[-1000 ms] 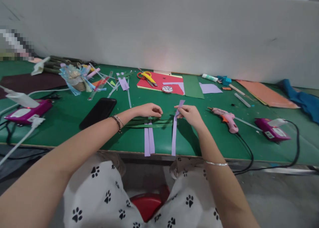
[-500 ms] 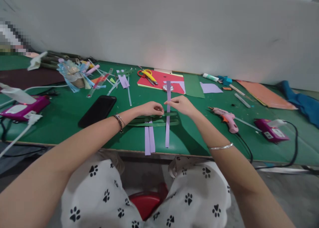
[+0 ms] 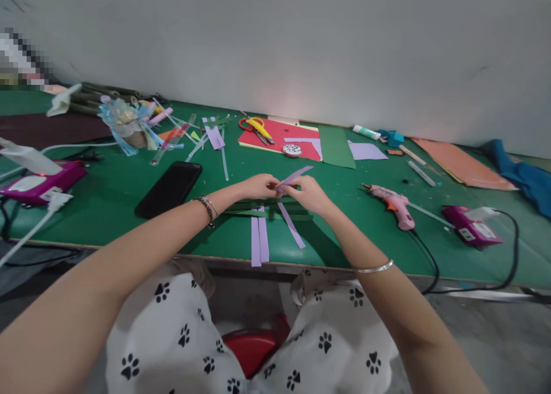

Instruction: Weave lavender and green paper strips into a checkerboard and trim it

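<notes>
Both hands meet over strips of paper near the front of the table. A lavender paper strip (image 3: 293,227) runs up to the fingers, and its upper part slants away to the right. My right hand (image 3: 310,194) pinches this strip. My left hand (image 3: 260,186) is closed, its fingertips at the same strip beside the right hand's fingers; the exact grip is partly hidden. Beneath the hands lie green paper strips (image 3: 245,213), crosswise. Two more lavender strips (image 3: 259,239) hang from the green ones toward the table's front edge.
A black phone (image 3: 169,189) lies left of the hands. Right are a pink glue gun (image 3: 394,205) and a purple power box (image 3: 471,226). Scissors (image 3: 258,127) rest on red paper (image 3: 282,131) behind. Another purple box (image 3: 47,182) and cords occupy the left side.
The lavender strip was upright in my right hand; now it slants and bends at the fingers. My right hand has come down and left, and the fingertips of both hands have come together.
</notes>
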`<state>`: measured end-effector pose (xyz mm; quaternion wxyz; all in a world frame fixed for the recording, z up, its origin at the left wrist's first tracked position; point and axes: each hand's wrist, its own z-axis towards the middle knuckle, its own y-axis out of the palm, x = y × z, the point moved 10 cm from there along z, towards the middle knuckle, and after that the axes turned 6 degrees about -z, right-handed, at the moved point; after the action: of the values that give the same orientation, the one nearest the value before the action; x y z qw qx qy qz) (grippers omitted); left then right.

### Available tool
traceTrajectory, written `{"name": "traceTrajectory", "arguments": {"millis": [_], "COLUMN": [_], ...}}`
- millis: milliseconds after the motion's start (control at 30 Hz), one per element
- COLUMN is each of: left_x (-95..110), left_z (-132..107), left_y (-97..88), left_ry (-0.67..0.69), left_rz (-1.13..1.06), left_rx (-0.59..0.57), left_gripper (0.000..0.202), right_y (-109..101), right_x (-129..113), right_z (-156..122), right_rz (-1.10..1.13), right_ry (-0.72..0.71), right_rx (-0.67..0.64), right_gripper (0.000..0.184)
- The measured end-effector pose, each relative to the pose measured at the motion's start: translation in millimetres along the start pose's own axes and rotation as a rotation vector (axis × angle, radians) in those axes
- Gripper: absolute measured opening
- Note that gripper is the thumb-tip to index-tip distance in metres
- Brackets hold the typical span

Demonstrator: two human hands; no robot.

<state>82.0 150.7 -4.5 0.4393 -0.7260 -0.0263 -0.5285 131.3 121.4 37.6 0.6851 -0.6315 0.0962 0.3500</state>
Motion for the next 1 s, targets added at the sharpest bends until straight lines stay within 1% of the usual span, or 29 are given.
{"name": "traceTrajectory", "arguments": {"millis": [100, 233, 300, 400, 467, 533, 633, 800, 867, 1000], "left_x": [0.9, 2.8, 4.1, 5.2, 4.4, 3.3, 2.7, 1.5, 1.2, -1.2], "left_z": [-1.6, -3.7, -4.1, -3.6, -2.9, -2.6, -3.0, -3.4, -3.4, -3.9], "left_y": [-0.4, -0.9, 0.1, 1.8, 2.1, 2.9, 3.5, 5.2, 7.1, 10.7], "left_ry": [0.008, 0.016, 0.028, 0.047, 0.046, 0.038, 0.021, 0.010, 0.023, 0.023], "left_rz": [0.009, -0.026, -0.048, -0.062, -0.053, -0.028, -0.002, 0.015, 0.006, -0.026], "left_rx": [-0.027, -0.062, -0.091, -0.128, -0.135, -0.143, -0.149, -0.170, -0.188, -0.219], "left_gripper": [0.015, 0.027, 0.030, 0.030, 0.028, 0.027, 0.030, 0.035, 0.036, 0.036], "right_y": [-3.3, -12.4, -16.4, -18.1, -16.8, -15.6, -18.3, -21.3, -17.0, 0.5], "right_x": [-2.3, -9.2, -8.0, -3.6, -4.5, -8.5, -11.6, -1.3, 1.4, 0.9], "right_z": [-4.1, -8.7, -9.2, -9.1, -9.8, -12.4, -20.8, -41.3, -48.4, -54.9], "right_rz": [-0.040, -0.021, -0.008, -0.003, -0.006, -0.026, -0.056, -0.064, -0.046, 0.006], "right_ry": [-0.026, -0.086, -0.056, 0.024, 0.031, 0.002, -0.019, 0.112, 0.153, 0.174], "right_rx": [0.048, 0.155, 0.195, 0.214, 0.204, 0.188, 0.187, 0.148, 0.103, -0.010], "right_gripper": [0.018, 0.017, 0.016, 0.015, 0.015, 0.014, 0.012, 0.009, 0.011, 0.025]}}
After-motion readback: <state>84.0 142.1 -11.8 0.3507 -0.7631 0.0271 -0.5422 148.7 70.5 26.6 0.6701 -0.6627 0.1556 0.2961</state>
